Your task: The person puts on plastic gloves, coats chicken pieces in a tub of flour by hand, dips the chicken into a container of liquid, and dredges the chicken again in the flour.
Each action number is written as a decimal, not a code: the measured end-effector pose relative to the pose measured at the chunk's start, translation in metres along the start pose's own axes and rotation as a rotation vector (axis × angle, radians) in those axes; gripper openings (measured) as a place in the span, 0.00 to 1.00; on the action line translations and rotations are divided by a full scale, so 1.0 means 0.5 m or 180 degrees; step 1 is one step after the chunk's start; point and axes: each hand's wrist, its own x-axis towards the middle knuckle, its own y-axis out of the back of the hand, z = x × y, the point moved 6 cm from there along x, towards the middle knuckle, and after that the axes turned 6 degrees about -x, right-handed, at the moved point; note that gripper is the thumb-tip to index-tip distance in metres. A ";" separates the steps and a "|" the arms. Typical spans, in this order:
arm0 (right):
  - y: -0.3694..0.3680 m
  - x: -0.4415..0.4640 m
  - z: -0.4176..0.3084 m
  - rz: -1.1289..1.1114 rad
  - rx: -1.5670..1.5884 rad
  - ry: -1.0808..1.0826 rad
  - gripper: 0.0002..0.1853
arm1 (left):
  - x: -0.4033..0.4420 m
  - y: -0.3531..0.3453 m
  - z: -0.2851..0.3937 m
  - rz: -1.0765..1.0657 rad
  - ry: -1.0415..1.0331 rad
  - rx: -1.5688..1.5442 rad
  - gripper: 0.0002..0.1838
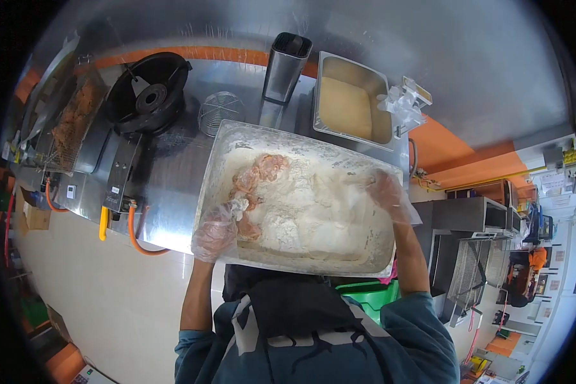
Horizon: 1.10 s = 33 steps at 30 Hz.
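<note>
A large metal tray [210, 166] of white flour [339, 211] lies before me on the counter. Several raw chicken pieces [272, 166] rest along its left side, and flour-covered lumps [281, 232] sit in the middle. My left hand [214, 235], in a clear plastic glove, is closed at the tray's left edge on a partly floured chicken piece [239, 206]. Over the flour near the right wall is my right hand [385, 190], also gloved. Its fingers look loosely extended and slightly blurred, with nothing visible in them.
Behind the tray stand a wire rack [221, 113], a metal canister [288, 67] and a deep pan [379, 136] of yellowish contents. A black gas burner [148, 96] with an orange hose [134, 230] is left. A green bin [371, 294] sits below the counter; a steel unit [464, 217] stands right.
</note>
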 end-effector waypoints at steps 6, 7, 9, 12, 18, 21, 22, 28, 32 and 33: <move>-0.007 -0.027 -0.041 0.0084 -0.0615 0.1216 0.09 | -0.007 0.009 0.002 0.0089 -0.0053 -0.0065 0.18; 0.008 -0.021 -0.059 -0.0408 -0.0316 0.0989 0.09 | -0.005 0.014 0.007 0.0114 -0.0099 -0.0107 0.19; 0.029 -0.003 -0.089 -0.1368 0.0291 0.0521 0.09 | 0.003 0.024 0.017 0.0172 -0.0194 -0.0182 0.20; -0.020 0.030 0.000 -0.1098 -0.0227 0.0642 0.13 | -0.007 0.001 -0.004 0.0221 -0.0233 -0.0107 0.21; 0.076 0.040 -0.021 0.0146 0.0068 -0.0011 0.11 | -0.007 0.019 0.008 0.0307 -0.0262 -0.0203 0.22; 0.118 0.031 -0.081 -0.0096 -0.0001 -0.0346 0.10 | -0.005 -0.006 -0.009 0.0116 -0.0051 -0.0061 0.22; 0.120 0.030 -0.077 -0.0154 0.0075 -0.0255 0.11 | -0.005 -0.002 -0.005 0.0161 -0.0111 -0.0105 0.21; 0.218 0.065 -0.117 -0.0223 0.0137 -0.0426 0.09 | -0.001 0.014 0.008 0.0145 -0.0099 -0.0267 0.19; 0.286 0.136 -0.146 -0.0097 0.0787 -0.0408 0.10 | -0.001 0.002 0.002 0.0275 -0.0384 -0.0234 0.16; 0.292 0.161 -0.148 0.0012 0.0715 -0.0302 0.10 | 0.001 0.001 0.002 0.0223 -0.0389 -0.0203 0.15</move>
